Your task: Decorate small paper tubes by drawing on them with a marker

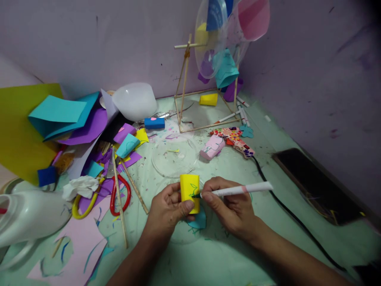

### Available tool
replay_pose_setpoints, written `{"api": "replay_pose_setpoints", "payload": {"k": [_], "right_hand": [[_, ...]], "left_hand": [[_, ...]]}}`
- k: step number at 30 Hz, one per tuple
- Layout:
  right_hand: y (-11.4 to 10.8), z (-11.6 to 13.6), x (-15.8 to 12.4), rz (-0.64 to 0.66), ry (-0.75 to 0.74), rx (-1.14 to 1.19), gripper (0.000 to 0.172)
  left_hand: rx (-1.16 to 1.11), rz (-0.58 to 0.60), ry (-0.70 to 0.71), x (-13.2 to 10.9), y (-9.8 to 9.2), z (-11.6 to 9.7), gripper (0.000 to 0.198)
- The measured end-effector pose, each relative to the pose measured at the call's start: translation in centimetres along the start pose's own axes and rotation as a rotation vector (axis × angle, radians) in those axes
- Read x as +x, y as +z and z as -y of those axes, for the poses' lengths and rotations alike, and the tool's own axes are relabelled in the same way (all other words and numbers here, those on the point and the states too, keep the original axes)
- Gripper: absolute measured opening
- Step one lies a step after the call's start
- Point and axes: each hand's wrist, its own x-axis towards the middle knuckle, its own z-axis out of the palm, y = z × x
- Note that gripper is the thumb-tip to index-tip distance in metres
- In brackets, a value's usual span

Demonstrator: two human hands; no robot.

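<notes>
My left hand [172, 208] holds a small yellow paper cup [186, 184] upright, its thumb across the lower front. A green leaf-like outline is drawn on the yellow face. In my right hand [229, 206] is a white marker [244, 188], pinched close to its dark tip, which touches the drawing. Beneath the yellow piece lies a light blue paper shape [199, 221] on a clear plastic disc. Beyond my hands sits another clear plastic lid [175, 159]. A pink paper cup [212, 147] with drawn lines lies on its side near a flower-patterned glue gun [233, 139].
At the back stands a stick frame [185, 79] carrying clear discs and coloured paper cups. Scissors [120, 194], loose sticks and paper scraps crowd the left, beside a white plastic jug [38, 214]. A phone [315, 182] and a black cord [285, 208] lie right.
</notes>
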Motion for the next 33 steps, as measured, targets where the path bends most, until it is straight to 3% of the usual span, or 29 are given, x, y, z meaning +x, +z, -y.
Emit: {"api": "replay_pose_setpoints", "payload": {"k": [15,33], "right_hand": [[-0.25,-0.02,0.09,-0.026,0.022,0.020,0.011],[-0.25,-0.16,0.10,-0.019,0.019,0.036,0.011]], "left_hand": [[-0.022,-0.017,-0.002,-0.57,0.57,-0.67,0.064],[-0.077,0.005,0.012,0.03,0.00,0.08,0.063]]}}
